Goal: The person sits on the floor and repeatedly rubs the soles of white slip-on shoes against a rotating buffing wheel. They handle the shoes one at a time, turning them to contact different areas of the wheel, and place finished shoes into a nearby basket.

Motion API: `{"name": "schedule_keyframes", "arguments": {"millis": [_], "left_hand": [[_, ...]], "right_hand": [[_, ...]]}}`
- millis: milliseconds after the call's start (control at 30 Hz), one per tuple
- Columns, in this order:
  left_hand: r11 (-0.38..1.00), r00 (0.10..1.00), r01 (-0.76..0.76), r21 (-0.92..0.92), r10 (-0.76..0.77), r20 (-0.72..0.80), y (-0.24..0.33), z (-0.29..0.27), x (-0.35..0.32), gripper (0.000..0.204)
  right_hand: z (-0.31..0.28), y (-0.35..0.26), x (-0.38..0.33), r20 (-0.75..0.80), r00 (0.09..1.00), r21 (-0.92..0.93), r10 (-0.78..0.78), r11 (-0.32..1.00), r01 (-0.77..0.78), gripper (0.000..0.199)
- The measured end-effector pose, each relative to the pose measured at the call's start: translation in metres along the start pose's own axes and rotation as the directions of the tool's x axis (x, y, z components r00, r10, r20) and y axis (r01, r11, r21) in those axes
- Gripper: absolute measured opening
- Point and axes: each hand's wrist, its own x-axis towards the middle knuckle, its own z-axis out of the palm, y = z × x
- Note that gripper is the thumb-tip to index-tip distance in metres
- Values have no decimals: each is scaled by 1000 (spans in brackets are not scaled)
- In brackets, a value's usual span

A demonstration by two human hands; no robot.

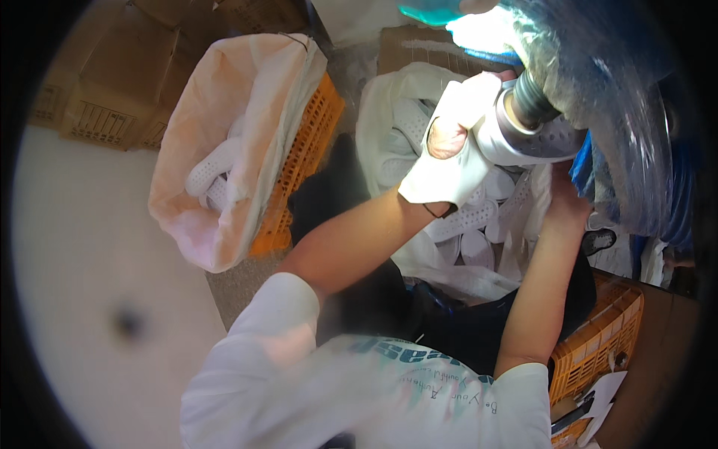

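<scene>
I have the left hand [460,123], in a white glove, clamped on one white shoe [542,148]. The right hand [568,187] is at the shoe's other side. Its fingers are hidden, so I can't tell if they are apart or together. The shoe is up above a pale bag [441,278], with a black post [532,103] at its opening. I think this shoe is partway done. The pale bag holds lots of loose shoes [486,215]. Off to the left, a pinkish bag [213,90] in an orange basket [310,142] shows just a few. I can't tell which pile is done and which is left.

The shoe I hold is white and chunky. It tips a little, and its wide opening is by the post. Small holes show on its right part. I can't see its bottom.
</scene>
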Motion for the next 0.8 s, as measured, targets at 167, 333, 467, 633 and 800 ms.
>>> {"name": "schedule_keyframes", "arguments": {"millis": [167,333,467,633,800], "left_hand": [[968,997,66,-244,-70,-9,-10,-3,-13,38],[913,988,122,-389,-151,-45,-16,7,-26,38],[892,977,183,-414,-213,-28,-21,11,-28,39],[890,972,203,-409,-235,-29,-21,8,-21,39],[892,971,188,-410,-233,-62,-16,-5,-5,39]], "right_hand": [[-70,-73,-70,-318,939,-292,-134,956,37,51],[-63,-74,-213,-39,978,-456,206,867,-201,73],[-11,-66,-252,28,957,-379,290,889,-258,76],[41,-66,-222,32,961,-410,275,880,-238,77],[65,-66,-179,108,949,-408,296,884,-229,73]]}}
